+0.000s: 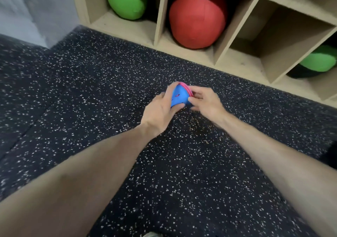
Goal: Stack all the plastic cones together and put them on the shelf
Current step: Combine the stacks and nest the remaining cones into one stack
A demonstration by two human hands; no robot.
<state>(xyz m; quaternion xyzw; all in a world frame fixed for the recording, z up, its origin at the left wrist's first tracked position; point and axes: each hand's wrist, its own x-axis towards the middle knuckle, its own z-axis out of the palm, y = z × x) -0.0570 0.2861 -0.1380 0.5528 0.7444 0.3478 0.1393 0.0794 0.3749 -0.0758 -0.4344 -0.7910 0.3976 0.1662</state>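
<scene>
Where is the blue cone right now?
The blue plastic cone is mid-frame, held between the left hand and right hand, above the speckled black floor.

Red ball [197, 16], green balls [125, 0], speckled floor [91, 91]

Gym: speckled rubber floor [91, 91], medicine balls [197, 18] in cubbies [158, 18].
</scene>
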